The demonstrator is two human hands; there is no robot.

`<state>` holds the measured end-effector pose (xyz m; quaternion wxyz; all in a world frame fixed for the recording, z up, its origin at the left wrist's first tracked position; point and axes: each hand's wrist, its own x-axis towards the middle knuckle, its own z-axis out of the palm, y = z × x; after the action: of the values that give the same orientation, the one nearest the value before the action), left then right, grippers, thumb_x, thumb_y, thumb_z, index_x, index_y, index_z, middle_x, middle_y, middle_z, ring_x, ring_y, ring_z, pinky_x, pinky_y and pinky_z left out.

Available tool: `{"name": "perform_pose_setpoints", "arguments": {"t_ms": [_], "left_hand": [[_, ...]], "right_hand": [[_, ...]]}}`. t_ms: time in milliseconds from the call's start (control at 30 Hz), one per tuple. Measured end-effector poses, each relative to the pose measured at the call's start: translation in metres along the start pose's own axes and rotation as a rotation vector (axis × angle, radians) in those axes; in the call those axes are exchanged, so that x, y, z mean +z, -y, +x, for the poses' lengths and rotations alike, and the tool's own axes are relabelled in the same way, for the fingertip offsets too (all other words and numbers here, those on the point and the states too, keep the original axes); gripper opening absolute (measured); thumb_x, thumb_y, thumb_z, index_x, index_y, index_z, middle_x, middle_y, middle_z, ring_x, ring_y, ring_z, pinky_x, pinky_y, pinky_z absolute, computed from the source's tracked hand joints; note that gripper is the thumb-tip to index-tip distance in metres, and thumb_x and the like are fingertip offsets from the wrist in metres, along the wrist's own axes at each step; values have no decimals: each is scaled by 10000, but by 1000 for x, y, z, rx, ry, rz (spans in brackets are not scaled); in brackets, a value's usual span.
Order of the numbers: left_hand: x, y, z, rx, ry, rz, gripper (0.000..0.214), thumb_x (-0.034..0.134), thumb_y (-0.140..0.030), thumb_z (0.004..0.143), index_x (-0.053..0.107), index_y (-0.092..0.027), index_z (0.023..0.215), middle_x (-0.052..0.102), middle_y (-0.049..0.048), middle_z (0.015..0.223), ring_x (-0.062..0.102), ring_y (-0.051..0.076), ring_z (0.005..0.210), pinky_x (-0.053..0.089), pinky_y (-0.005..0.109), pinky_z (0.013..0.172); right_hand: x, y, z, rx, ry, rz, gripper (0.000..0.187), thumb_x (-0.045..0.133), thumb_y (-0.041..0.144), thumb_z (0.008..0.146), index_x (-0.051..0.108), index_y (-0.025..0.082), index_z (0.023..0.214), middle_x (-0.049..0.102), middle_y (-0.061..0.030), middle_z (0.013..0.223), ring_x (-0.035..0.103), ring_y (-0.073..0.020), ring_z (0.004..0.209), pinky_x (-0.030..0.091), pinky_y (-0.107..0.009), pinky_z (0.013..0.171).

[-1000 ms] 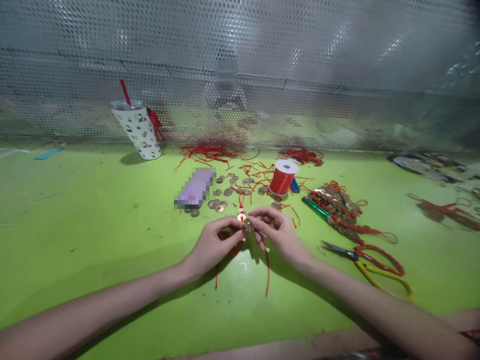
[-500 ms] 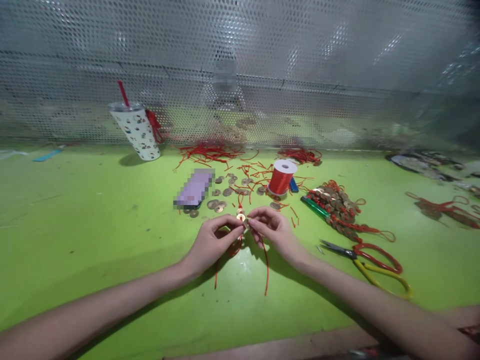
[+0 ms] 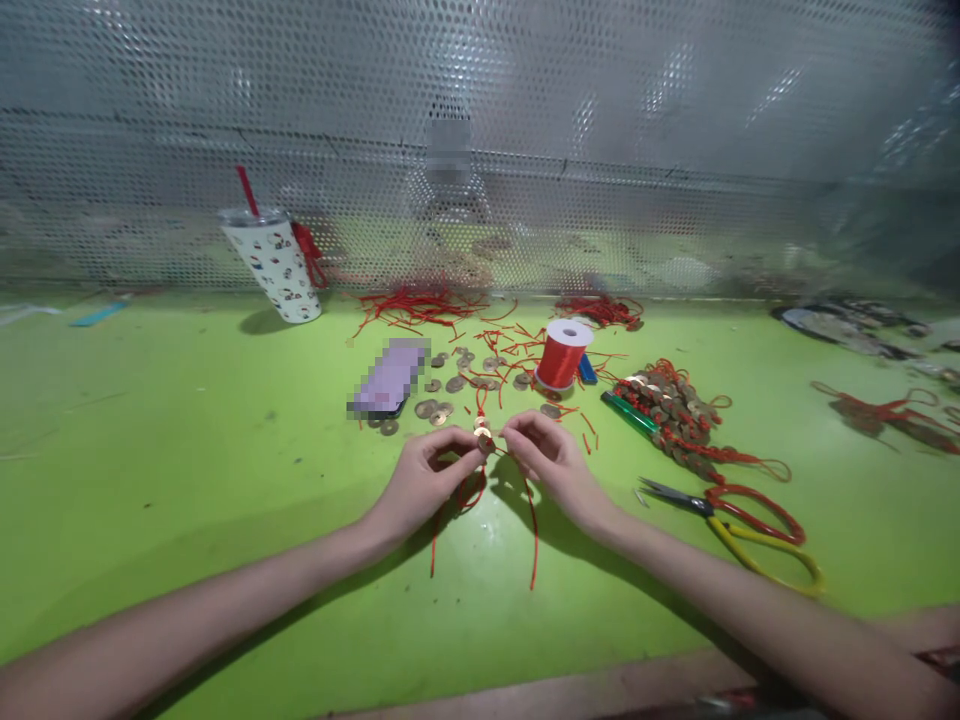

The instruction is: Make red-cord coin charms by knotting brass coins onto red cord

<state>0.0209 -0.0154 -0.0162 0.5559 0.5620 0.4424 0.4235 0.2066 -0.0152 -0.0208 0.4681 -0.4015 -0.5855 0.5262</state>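
Note:
My left hand (image 3: 435,465) pinches a small brass coin (image 3: 487,446) between thumb and fingertips. The coin overlaps other coins (image 3: 481,428) threaded on red cord, with a loop of cord at the top of the strand. Just to the right, my right hand (image 3: 551,455) is closed in a pinch on the red cord (image 3: 533,540), a thin piece of which runs from the coin toward its fingers. Two tails of cord hang down below the hands, one on each side. My fingertips hide part of the cord.
A red cord spool (image 3: 562,357) stands behind my hands among loose coins (image 3: 455,383) and cord scraps. Left of it lie a phone (image 3: 391,375) and a tumbler (image 3: 276,265). On the right are a coin-string pile (image 3: 675,405), a green pen (image 3: 630,413) and scissors (image 3: 709,508).
The coin at my left fingertips now lies against the strand's other coins. My right fingers have drawn slightly away from it, with thin cord stretched between.

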Motion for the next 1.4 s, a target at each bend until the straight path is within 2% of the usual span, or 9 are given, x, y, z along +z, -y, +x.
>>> {"name": "perform_pose_setpoints", "arguments": {"t_ms": [100,233,333,533,700,867,967,1133,1400], "left_hand": [[0,1,-2,18,93,25,169,717,-326,839,723,-162,879,657,-1,700,552,106,554,452,227,527],[-1,2,-5,106,187,149,152,673,-299,884,736,-162,878,682,20,758,554,110,588,443,228,539],[-1,2,-4,127,197,194,145,649,-274,890,727,-155,861,697,33,806,564,116,615,453,235,557],[2,6,-2,92,195,105,265,725,-226,818,671,-167,1070,734,51,960,685,174,859,548,269,724],[1,7,-4,160,214,93,173,706,-221,850,692,-163,1012,738,53,952,704,177,869,582,293,780],[-6,7,-10,414,219,359,123,658,-188,900,709,-154,1007,753,74,926,691,178,807,564,292,728],[-11,5,-13,619,325,590,128,670,-225,921,701,-150,1021,743,76,875,668,189,777,540,302,706],[-18,4,-4,757,392,654,143,594,-187,977,697,-177,1075,773,90,974,703,207,892,560,342,828],[-36,9,20,813,467,660,237,644,-181,926,753,-244,1126,800,77,1096,722,247,1110,544,436,1021]], "right_hand": [[0,-4,-3,-107,66,-218,264,571,449,1004,546,211,894,579,12,787,529,-131,668,405,-260,606],[-2,-12,-6,-463,128,-680,259,421,317,1069,489,210,842,547,5,711,483,-144,615,357,-272,592],[-4,-15,-6,-653,128,-840,260,380,266,1074,489,210,844,569,-15,708,488,-154,604,352,-273,577],[-4,-15,-3,-608,103,-773,220,433,262,1058,526,215,864,601,-22,692,518,-157,586,364,-272,568],[-4,-14,-5,-581,75,-771,276,440,299,1058,515,224,804,568,-1,644,489,-141,548,352,-264,545],[-5,-10,-8,-658,-6,-717,244,476,250,1037,517,223,799,561,3,630,480,-137,547,361,-266,542],[-4,-7,-10,-757,-27,-680,210,485,211,1023,516,229,815,567,-1,638,489,-144,561,383,-272,545],[0,-3,-14,-854,26,-609,142,478,170,1007,528,234,890,633,-28,720,588,-160,630,480,-280,577],[5,1,-25,-835,231,-380,76,485,175,1007,533,234,1010,721,-86,913,701,-178,829,578,-299,711]]}}
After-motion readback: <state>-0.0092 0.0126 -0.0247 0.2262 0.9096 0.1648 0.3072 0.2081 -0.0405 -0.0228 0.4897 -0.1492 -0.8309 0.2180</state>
